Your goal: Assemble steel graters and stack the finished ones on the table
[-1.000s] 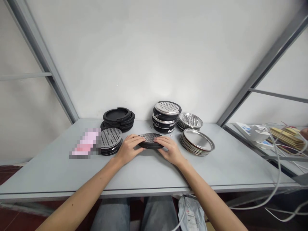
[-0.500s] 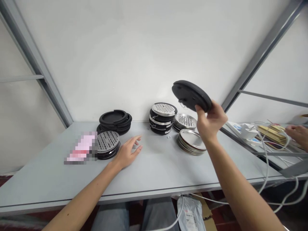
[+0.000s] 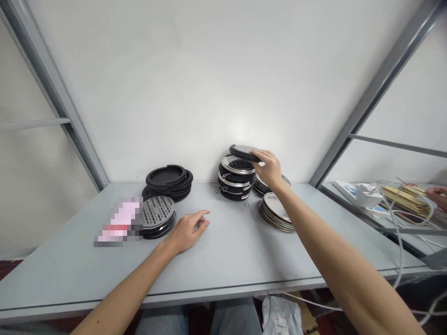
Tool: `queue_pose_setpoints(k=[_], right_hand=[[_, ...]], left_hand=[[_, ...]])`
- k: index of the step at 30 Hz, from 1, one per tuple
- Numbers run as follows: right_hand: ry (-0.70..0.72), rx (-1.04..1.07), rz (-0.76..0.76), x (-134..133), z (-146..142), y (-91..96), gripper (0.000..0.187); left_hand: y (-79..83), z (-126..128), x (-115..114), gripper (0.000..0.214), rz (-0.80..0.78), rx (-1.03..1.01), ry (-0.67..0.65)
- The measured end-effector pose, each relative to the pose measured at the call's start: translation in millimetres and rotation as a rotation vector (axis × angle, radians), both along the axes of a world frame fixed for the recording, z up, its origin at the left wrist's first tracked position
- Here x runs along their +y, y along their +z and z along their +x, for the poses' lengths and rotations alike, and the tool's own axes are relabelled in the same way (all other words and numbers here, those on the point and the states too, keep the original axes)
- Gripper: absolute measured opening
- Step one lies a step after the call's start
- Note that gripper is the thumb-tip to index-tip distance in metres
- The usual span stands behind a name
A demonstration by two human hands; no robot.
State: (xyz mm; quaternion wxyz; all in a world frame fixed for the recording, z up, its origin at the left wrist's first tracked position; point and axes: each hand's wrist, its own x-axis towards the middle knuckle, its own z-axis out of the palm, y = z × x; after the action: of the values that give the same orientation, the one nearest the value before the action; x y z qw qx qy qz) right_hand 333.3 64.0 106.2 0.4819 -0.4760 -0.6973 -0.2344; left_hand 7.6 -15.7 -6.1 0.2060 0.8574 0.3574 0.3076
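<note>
The right hand (image 3: 268, 168) grips a disc (image 3: 240, 151), black-rimmed with a holed silver face; below its fingers (image 3: 262, 153) stands a stack (image 3: 236, 179). The left hand (image 3: 189, 231) is loosely uncurled.

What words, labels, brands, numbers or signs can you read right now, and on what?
None can be read.
Label on the plastic bag below the table: print too small and blurred.
Pink item, left: pixelated, unreadable.
White-and-blue item, right: markings too blurred.
Black-rimmed disc in the right hand: no text visible.
</note>
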Motion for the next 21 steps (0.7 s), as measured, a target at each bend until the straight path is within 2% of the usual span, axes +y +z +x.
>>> queue_pose_setpoints(k=[8, 14, 21], right_hand=[[0.100, -0.024, -0.041, 1, -16, -4.6, 0.031], [0.183, -0.096, -0.158, -3, -19, -1.3, 0.035], [0.184, -0.172, -0.201, -10, -15, -1.2, 0.035]], left_hand=[[-0.7, 1, 0, 0.037, 0.018, -0.055, 0.019], [2.6, 0, 0, 0.037, 0.029, -0.034, 0.030], [2.8, -3, 2, 0.037, 0.086, -0.044, 0.045]])
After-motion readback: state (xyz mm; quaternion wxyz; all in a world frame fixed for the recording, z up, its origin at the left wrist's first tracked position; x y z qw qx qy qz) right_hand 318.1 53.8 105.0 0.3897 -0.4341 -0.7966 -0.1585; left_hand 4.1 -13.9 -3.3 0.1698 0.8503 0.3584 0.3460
